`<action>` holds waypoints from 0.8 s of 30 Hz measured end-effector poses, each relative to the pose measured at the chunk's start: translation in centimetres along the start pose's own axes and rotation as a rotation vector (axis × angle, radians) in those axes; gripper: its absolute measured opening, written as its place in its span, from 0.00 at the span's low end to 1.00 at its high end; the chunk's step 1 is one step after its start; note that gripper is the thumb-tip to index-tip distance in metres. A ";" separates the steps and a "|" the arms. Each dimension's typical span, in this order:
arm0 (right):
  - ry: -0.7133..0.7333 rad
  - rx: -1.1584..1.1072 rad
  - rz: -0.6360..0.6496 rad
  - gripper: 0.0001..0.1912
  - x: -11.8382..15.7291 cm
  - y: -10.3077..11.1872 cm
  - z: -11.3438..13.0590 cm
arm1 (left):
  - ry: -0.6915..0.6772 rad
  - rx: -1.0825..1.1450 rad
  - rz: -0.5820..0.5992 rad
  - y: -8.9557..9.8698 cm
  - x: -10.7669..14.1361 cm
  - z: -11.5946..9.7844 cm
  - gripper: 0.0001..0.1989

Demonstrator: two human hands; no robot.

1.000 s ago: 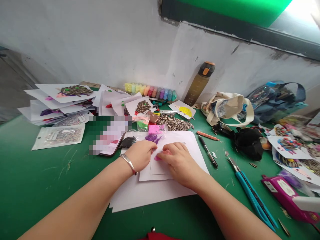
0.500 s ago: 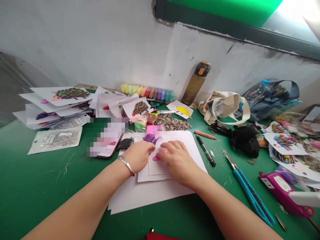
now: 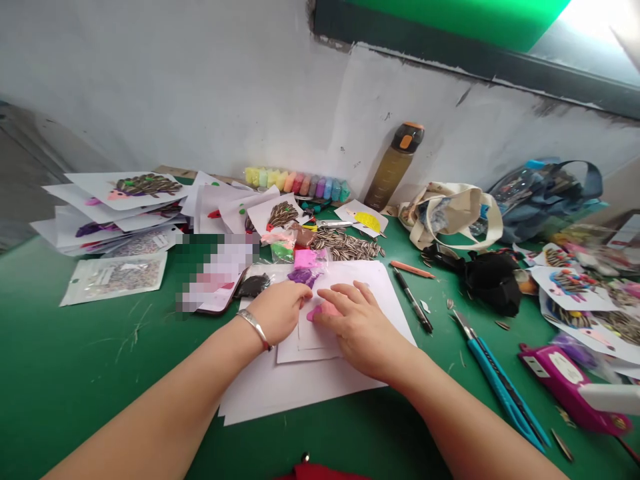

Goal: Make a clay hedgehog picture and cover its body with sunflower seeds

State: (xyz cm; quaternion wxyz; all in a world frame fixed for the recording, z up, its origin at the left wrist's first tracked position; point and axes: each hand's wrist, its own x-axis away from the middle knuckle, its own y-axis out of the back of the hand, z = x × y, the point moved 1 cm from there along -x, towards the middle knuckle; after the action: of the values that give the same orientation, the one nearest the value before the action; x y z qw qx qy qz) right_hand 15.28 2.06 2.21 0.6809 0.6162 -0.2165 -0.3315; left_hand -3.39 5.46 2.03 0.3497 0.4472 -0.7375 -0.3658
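Pink clay (image 3: 315,313) lies on a small white sheet (image 3: 309,339), which rests on larger white paper (image 3: 255,393). My right hand (image 3: 363,327) is over the clay with fingers spread, a lower finger touching its edge and covering part of it. To the left, my left hand (image 3: 280,312) has its fingers curled together above the paper; whatever they hold, if anything, is hidden. Just beyond the hands lie a bag of purple clay (image 3: 303,277), a bright pink packet (image 3: 309,258) and a bag of black clay (image 3: 254,285).
Sunflower seeds (image 3: 347,245) are heaped behind the paper. On the right lie a pen (image 3: 413,300), an orange pencil (image 3: 413,269), a blue cutter (image 3: 500,380) and a magenta glue gun (image 3: 565,387). A bottle (image 3: 393,167) stands by the wall; seed pictures (image 3: 145,187) are stacked left.
My right hand's fingers have lifted and spread a little, so more of the pink clay shows. My left hand stays nearly where it was.
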 end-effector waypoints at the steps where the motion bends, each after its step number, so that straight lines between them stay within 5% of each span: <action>1: -0.004 -0.009 0.000 0.20 0.0 0.2 0.0 | -0.004 -0.007 0.000 0.0 0.0 0.0 0.17; 10: 0.002 0.070 0.132 0.22 0.0 0.6 1.3 | -0.039 -0.028 -0.008 0.0 -0.2 0.2 0.16; 17: -0.095 0.105 0.012 0.30 1.8 -0.7 2.0 | -0.057 -0.035 -0.022 -0.2 -0.3 0.3 0.16; 24: -0.113 0.027 0.007 0.27 2.1 -1.3 1.9 | -0.057 -0.044 -0.012 -0.3 0.1 -0.1 0.16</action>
State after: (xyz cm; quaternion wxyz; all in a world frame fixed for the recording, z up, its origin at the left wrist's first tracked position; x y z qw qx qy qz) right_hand 15.15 -0.79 1.00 0.6603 0.6048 -0.2614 -0.3605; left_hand -3.26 5.29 1.86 0.3360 0.4330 -0.7364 -0.3967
